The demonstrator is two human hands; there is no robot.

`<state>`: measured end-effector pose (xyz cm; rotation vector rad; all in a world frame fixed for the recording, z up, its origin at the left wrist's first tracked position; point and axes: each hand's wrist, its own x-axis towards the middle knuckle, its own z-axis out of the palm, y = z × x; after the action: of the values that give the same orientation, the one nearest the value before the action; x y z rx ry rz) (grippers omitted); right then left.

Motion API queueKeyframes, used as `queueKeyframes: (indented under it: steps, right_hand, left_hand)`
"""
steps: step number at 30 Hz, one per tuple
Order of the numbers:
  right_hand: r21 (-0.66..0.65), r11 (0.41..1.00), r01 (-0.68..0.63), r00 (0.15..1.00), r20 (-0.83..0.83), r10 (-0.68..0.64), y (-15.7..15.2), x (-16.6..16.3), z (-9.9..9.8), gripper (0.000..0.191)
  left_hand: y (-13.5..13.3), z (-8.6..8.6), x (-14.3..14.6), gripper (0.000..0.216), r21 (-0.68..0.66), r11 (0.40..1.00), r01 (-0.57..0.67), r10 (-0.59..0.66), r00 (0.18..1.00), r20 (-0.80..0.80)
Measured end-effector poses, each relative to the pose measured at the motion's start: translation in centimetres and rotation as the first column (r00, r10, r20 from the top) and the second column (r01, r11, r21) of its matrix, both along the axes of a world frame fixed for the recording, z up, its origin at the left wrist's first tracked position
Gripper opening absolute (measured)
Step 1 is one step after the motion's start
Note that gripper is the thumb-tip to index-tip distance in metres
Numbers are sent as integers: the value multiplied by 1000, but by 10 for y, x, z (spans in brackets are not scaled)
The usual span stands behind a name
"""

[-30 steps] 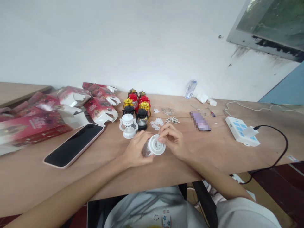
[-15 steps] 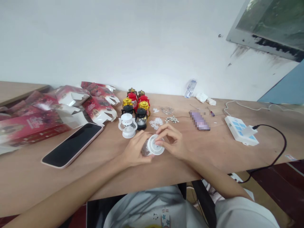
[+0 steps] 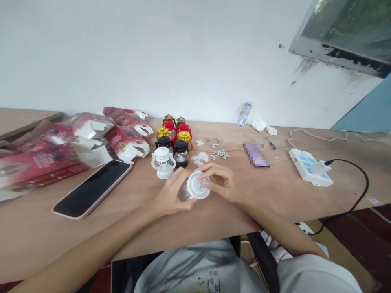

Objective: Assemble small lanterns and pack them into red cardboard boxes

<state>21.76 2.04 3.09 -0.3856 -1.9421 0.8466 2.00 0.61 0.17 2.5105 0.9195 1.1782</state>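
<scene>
Wrapped around a small white lantern (image 3: pixel 195 188), my left hand (image 3: pixel 173 191) keeps it tipped so that its round white base faces up and toward me. Its clear body is mostly covered by the fingers. My right hand (image 3: pixel 221 181) has thumb and forefinger bent against the base, near its upper right part. Whether a small part sits between those fingertips cannot be made out. Just beyond the hands stand a second white lantern (image 3: pixel 164 166), a black lantern (image 3: pixel 181 153) and several red and gold ones. White plastic bits (image 3: pixel 201 158) and button cells (image 3: pixel 220 154) lie behind my right hand.
Red printed boxes (image 3: pixel 42 156) pile up at left, with a large phone (image 3: pixel 93 188) before them. Small metal pieces (image 3: pixel 214 142) lie farther back. A purple phone (image 3: pixel 257 154), a screwdriver (image 3: pixel 272 145) and a white power strip (image 3: pixel 308 167) are at right.
My right fingers have shifted slightly on the lantern's base, and more of its flat face shows. The lantern is turned a little more toward me; both hands stay in nearly the same place.
</scene>
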Motion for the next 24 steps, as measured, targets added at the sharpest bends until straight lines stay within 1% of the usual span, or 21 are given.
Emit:
queueKeyframes:
  steps: [3, 8, 13, 16, 19, 24]
  right_hand:
    - [-65, 998, -16, 1000, -21, 15, 4, 1, -1, 12]
    - [-107, 994, 11, 999, -42, -16, 6, 0, -5, 14]
    - [-98, 995, 3, 998, -57, -9, 4, -1, -5, 10]
    - [-87, 996, 28, 998, -56, -33, 4, -1, -6, 2]
    - [-91, 994, 57, 997, -53, -62, 5, -2, -7, 9]
    - [-91, 994, 67, 997, -40, -70, 5, -2, -8, 14]
  left_hand:
    - [0, 2, 0, 37, 11, 1000, 5, -5, 1000, -10]
    - [1, 2, 0, 37, 15, 1000, 4, -4, 1000, -17]
    - [2, -2, 0, 39, 45, 999, 1, 0, 1000, -14]
    - [2, -5, -1, 41, 46, 998, -40, 41, 999, -28]
    - [2, -7, -1, 43, 46, 994, -95, 97, 994, -56]
    - [2, -4, 0, 39, 80, 993, -89, 93, 994, -51]
